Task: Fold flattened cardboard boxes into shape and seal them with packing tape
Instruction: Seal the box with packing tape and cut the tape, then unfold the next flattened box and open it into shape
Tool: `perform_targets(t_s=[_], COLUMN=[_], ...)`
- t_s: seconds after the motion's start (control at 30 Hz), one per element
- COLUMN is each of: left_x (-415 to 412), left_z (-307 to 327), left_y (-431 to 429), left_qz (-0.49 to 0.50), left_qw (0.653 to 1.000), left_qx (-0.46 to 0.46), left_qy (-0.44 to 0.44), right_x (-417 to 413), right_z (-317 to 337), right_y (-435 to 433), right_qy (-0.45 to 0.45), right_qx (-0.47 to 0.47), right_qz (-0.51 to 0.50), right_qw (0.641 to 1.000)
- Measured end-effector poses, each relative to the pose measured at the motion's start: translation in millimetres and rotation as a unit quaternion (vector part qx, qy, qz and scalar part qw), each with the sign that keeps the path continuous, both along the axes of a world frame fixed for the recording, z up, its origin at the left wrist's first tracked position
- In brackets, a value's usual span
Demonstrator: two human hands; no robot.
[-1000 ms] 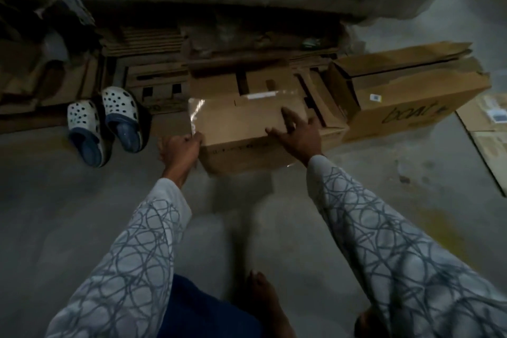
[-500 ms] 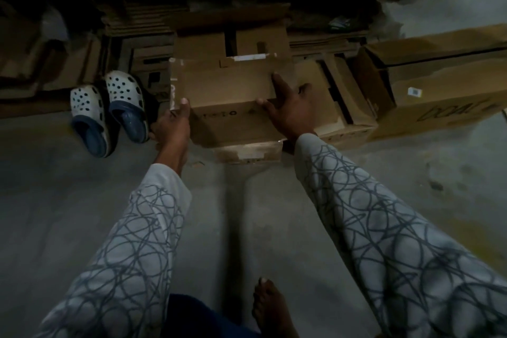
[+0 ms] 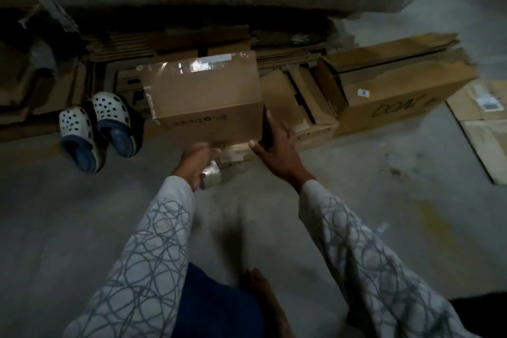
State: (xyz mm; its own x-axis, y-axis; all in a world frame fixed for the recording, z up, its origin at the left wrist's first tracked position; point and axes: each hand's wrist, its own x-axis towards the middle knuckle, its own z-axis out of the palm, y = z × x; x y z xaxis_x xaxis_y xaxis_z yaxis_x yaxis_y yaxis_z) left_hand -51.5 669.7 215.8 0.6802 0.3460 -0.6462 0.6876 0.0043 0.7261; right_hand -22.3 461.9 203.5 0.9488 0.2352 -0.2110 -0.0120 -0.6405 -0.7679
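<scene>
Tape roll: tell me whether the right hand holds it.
No, the left hand grips the tape roll; the right hand touches the box.

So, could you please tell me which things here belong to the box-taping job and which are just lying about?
Job: cardboard box, touched by the right hand; tape roll, apparently, in the left hand; flattened cardboard stack behind.
Lying about: pair of clogs; large box with writing at right.
</scene>
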Motion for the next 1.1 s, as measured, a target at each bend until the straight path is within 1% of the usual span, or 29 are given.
perform_targets(t_s=[0.07, 0.17, 0.3, 0.37, 0.43, 0.5, 0.57, 0.63, 0.7, 0.73, 0.8, 0.83, 0.87, 0.93, 1.0, 1.03, 1.1], left_x=[-15.8, -50.2, -107.7, -131.1, -145.0, -148.5, -144.1, -135.8, -128.6, -127.0, -124.6, -124.1, -123.8, -120.9, -112.6, -106.2, -94.6], left_z=[12.8, 36.8, 47.1, 40.5, 33.8, 25.4, 15.2, 1.1, -22.2, -34.0, -51.1, -53.5, -51.8, -31.9, 1.0, 19.6, 69.4], left_y=[-21.8, -67.8, -145.9, -179.1, -206.5, -227.6, -245.6, -259.8, -268.7, -271.7, -277.7, -281.6, -286.0, -295.3, -302.2, -306.9, -321.0], left_qz=[-0.076, -0.148, -0.217, -0.262, -0.309, -0.341, -0.353, -0.352, -0.343, -0.344, -0.358, -0.361, -0.372, -0.394, -0.393, -0.38, -0.351], left_qw=[0.997, 0.987, 0.964, 0.947, 0.928, 0.915, 0.912, 0.916, 0.925, 0.926, 0.924, 0.926, 0.924, 0.916, 0.917, 0.923, 0.936], left_qx=[0.014, -0.004, -0.047, -0.06, -0.067, -0.074, -0.075, -0.068, -0.066, -0.058, -0.034, -0.027, -0.022, -0.025, -0.03, -0.028, -0.028], left_qy=[-0.018, -0.062, -0.143, -0.175, -0.198, -0.203, -0.193, -0.178, -0.153, -0.145, -0.128, -0.111, -0.092, -0.069, -0.062, -0.051, -0.022], right_x=[-43.7, -114.9, -172.0, -188.0, -198.2, -209.4, -221.3, -224.8, -224.3, -221.5, -207.2, -199.5, -191.2, -175.9, -167.1, -165.4, -166.4], right_z=[6.6, 25.9, 46.2, 53.1, 50.9, 42.1, 28.6, 9.9, -7.1, -14.4, -21.3, -18.5, -12.2, 9.9, 35.9, 52.5, 94.1], right_y=[-33.2, -91.6, -162.2, -186.3, -206.0, -224.0, -244.6, -269.0, -285.8, -289.6, -290.6, -289.9, -288.8, -291.5, -299.5, -306.2, -320.8], right_qy=[0.05, 0.119, 0.141, 0.144, 0.117, 0.113, 0.144, 0.197, 0.259, 0.276, 0.27, 0.26, 0.265, 0.293, 0.285, 0.274, 0.257], right_qx=[-0.013, -0.099, -0.182, -0.207, -0.204, -0.203, -0.216, -0.247, -0.278, -0.298, -0.345, -0.342, -0.31, -0.212, -0.138, -0.099, -0.034], right_qz=[0.009, 0.053, 0.081, 0.062, 0.026, -0.013, -0.024, 0.003, 0.044, 0.062, 0.094, 0.091, 0.075, 0.012, -0.06, -0.112, -0.206], right_qw=[0.999, 0.987, 0.97, 0.966, 0.971, 0.973, 0.965, 0.949, 0.924, 0.912, 0.894, 0.898, 0.91, 0.932, 0.947, 0.95, 0.944])
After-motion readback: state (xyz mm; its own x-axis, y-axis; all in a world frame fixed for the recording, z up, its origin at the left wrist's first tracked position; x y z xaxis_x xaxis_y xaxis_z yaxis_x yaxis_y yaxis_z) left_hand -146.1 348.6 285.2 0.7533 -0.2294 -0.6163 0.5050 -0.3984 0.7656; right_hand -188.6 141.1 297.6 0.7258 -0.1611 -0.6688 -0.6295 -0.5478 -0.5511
